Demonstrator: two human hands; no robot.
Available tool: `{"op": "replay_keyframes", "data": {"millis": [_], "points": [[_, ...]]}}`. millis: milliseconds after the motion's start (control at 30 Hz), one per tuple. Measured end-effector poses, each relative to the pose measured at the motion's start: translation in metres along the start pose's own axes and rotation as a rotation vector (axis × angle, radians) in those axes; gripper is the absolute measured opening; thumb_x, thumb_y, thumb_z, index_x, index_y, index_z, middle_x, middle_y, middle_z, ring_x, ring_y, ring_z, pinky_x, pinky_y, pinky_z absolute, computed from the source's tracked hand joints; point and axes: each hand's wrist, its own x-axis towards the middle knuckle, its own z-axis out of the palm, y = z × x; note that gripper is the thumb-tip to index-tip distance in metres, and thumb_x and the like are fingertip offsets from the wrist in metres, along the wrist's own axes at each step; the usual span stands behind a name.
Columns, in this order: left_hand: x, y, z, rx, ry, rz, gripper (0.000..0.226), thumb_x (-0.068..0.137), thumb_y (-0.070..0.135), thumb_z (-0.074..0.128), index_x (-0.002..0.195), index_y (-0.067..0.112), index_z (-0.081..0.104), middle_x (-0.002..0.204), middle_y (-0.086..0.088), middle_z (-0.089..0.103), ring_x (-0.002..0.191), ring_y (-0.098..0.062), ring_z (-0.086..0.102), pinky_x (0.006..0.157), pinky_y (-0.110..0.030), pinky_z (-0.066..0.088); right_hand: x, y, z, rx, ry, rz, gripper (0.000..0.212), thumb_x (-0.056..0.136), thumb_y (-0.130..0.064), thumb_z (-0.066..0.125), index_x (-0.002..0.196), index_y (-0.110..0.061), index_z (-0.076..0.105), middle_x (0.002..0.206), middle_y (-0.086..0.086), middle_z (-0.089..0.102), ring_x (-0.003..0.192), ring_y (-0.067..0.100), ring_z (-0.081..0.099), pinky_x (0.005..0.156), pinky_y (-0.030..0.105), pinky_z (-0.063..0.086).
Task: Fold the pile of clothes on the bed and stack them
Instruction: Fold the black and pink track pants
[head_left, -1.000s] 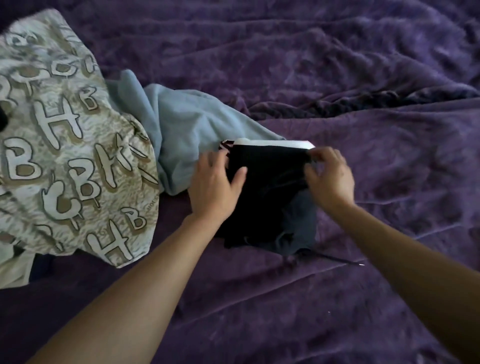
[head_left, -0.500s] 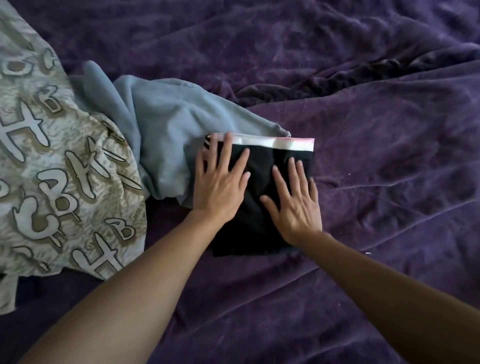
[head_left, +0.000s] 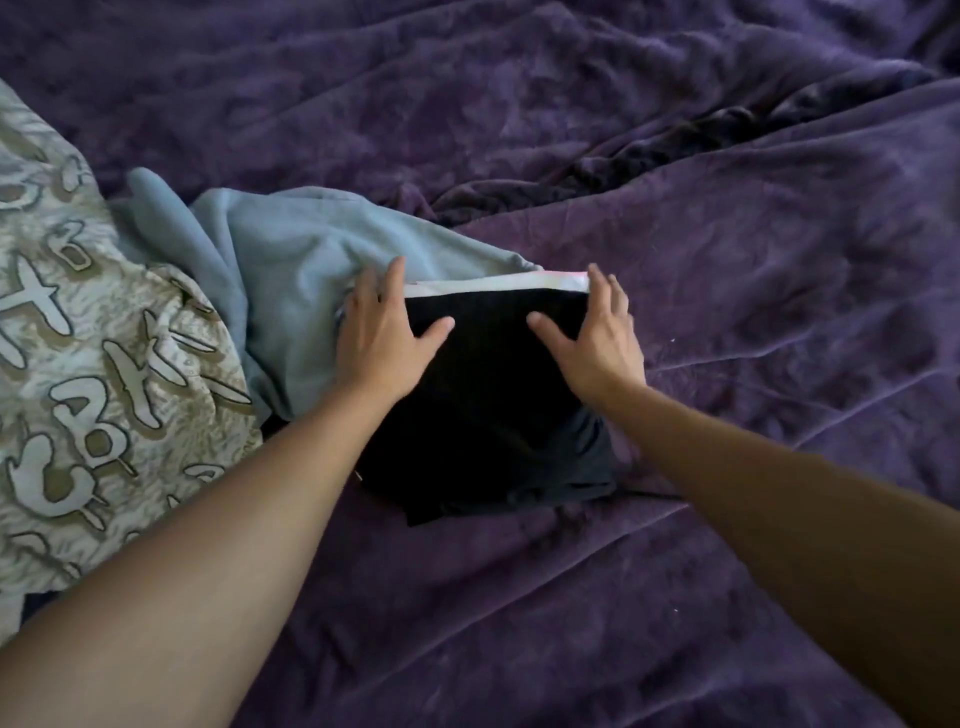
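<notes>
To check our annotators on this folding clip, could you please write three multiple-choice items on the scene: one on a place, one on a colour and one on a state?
1. Where does the light blue garment lie relative to the folded black garment?
A. to its left
B. to its right
C. on top of it

2. What colour is the band along its far edge?
A. yellow
B. white
C. green

3. How are the left hand and right hand?
A. both clenched
B. both lifted off the bed
C. both flat on the black garment, fingers straight

1 A, the blue garment spreads from its left side; 2 B, a white strip runs along that edge; 3 C, the palms lie on the black garment.
</notes>
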Motion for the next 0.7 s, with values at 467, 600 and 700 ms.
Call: {"op": "replay_keyframes", "data": {"millis": [467, 600, 700], "points": [[-0.053, 0.118, -0.098, -0.195, -0.459, 0.027, 0.026, 0.066, 0.023, 0.085, 0.066, 0.023, 0.059, 0.059, 0.01, 0.058, 0.054, -0.007, 0.054, 0.05, -0.022, 0.038, -0.097, 0.049, -0.133, 0.252, -0.009, -0.031, 0.085, 0.063, -0.035, 0.085, 0.136, -0.033, 0.041, 0.118, -0.001, 0.066, 0.113, 0.025, 0.059, 0.087, 0.029, 0.045], [-0.075, 0.216, -0.107, -0.171, -0.476, 0.152, 0.024, 0.071, 0.023, 0.08, 0.062, 0.02, 0.057, 0.059, 0.006, 0.057, 0.054, -0.012, 0.054, 0.049, -0.026, 0.038, -0.111, 0.092, -0.219, 0.308, 0.085, -0.013, 0.084, 0.065, -0.032, 0.085, 0.136, -0.036, 0.041, 0.114, -0.006, 0.066, 0.109, 0.018, 0.06, 0.085, 0.024, 0.045], [-0.091, 0.298, -0.095, -0.219, -0.471, 0.206, 0.028, 0.071, 0.022, 0.079, 0.058, 0.016, 0.055, 0.053, 0.008, 0.05, 0.05, -0.009, 0.046, 0.048, -0.026, 0.034, -0.112, 0.136, -0.293, 0.371, 0.18, -0.031, 0.085, 0.064, -0.026, 0.086, 0.136, -0.036, 0.043, 0.112, -0.013, 0.062, 0.108, 0.008, 0.058, 0.088, 0.02, 0.043]]}}
